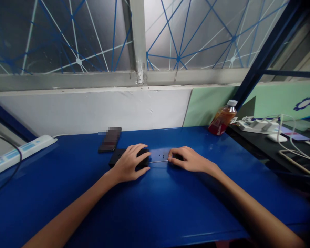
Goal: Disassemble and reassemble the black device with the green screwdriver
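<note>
A flat black box-shaped device (115,156) lies on the blue table. My left hand (131,162) spans it from above, fingers along the far side and thumb on the near side, covering much of it. To its right, my right hand (189,158) is closed around what looks like a screwdriver (158,161); its thin metal shaft points left to the device's right end, and most of its dark handle is hidden in the fingers. Several tiny dark pieces, possibly screws (163,156), lie on the table just beyond the shaft, between my hands.
Behind the device lies a dark phone (110,139). At the far right corner stands a bottle of amber drink (223,119). A white power strip (23,153) with a black cable is at the left. Chargers and white cables (281,137) cover the adjoining black table.
</note>
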`<action>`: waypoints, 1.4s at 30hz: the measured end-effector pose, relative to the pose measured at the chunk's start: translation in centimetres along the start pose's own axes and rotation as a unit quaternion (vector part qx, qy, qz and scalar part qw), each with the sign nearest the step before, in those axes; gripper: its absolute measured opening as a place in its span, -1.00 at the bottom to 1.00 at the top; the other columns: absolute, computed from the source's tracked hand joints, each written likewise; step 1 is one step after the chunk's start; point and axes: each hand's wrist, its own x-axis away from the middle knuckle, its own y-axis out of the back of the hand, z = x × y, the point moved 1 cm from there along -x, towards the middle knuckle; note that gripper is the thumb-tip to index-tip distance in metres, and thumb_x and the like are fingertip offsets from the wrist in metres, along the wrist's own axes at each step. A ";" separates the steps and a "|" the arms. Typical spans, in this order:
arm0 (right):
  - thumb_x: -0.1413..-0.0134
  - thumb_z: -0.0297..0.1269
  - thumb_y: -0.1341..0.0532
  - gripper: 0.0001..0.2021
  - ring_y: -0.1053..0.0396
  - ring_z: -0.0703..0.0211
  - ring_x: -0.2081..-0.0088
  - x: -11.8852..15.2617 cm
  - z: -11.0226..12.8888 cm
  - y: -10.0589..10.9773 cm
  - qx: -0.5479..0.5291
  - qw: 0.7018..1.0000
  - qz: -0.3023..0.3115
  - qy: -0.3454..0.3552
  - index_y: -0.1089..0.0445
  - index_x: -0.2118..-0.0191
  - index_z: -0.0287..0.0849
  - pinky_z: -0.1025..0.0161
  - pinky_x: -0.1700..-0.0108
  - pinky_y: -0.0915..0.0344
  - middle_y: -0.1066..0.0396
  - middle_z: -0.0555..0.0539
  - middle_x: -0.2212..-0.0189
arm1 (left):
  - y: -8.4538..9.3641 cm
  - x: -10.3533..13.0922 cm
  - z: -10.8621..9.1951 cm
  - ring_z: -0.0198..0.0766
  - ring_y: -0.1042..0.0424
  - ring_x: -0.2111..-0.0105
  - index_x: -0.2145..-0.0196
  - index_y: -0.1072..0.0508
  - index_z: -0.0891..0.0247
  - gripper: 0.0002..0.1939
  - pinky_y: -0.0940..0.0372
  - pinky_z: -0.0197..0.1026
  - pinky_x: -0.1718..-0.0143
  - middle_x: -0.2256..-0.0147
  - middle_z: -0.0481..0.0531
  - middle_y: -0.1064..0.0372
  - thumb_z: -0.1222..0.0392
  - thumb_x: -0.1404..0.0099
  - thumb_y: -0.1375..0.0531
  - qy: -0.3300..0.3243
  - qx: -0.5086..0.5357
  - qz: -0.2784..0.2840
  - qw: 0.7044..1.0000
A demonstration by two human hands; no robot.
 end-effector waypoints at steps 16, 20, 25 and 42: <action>-0.03 -0.09 -0.30 -0.73 -0.14 0.31 0.51 -0.2 -0.1 -0.5 -0.035 0.999 0.001 -0.013 -0.26 0.36 -0.15 0.33 0.45 0.04 -0.28 0.08 0.54 | 0.8 0.0 -0.6 0.07 -0.15 -0.20 -0.02 -0.38 0.15 -0.67 -0.12 0.22 -0.13 -0.20 0.23 -0.14 0.27 -0.30 -0.09 -0.018 0.014 0.064 0.998; -0.20 -0.06 -0.15 -0.72 -0.14 0.30 0.53 -0.3 0.0 -0.5 -0.015 1.000 -0.009 -0.006 -0.32 0.40 -0.17 0.30 0.45 0.06 -0.29 0.05 0.56 | 0.8 0.1 -0.6 0.06 -0.14 -0.20 -0.02 -0.38 0.16 -0.68 -0.10 0.22 -0.15 -0.21 0.24 -0.14 0.28 -0.31 -0.08 -0.019 0.007 0.066 0.998; -0.12 0.03 -0.21 -0.65 -0.15 0.30 0.54 -0.2 -0.4 -0.4 0.026 0.999 -0.014 -0.029 -0.39 0.45 -0.18 0.29 0.45 0.06 -0.33 0.03 0.58 | 0.6 0.0 -0.6 0.07 -0.14 -0.21 -0.01 -0.38 0.19 -0.71 -0.10 0.24 -0.14 -0.21 0.27 -0.14 0.26 -0.35 -0.07 -0.026 -0.001 0.064 0.998; -0.27 0.00 -0.07 -0.59 -0.13 0.32 0.56 -0.1 -0.4 -0.3 0.034 0.999 -0.016 -0.014 -0.39 0.47 -0.17 0.29 0.45 0.07 -0.32 0.03 0.61 | -0.9 -0.1 -0.7 0.13 -0.18 -0.19 -0.01 -0.40 0.23 -0.72 -0.15 0.25 -0.09 -0.19 0.32 -0.19 0.17 -0.43 -0.03 -0.044 -0.048 0.024 0.998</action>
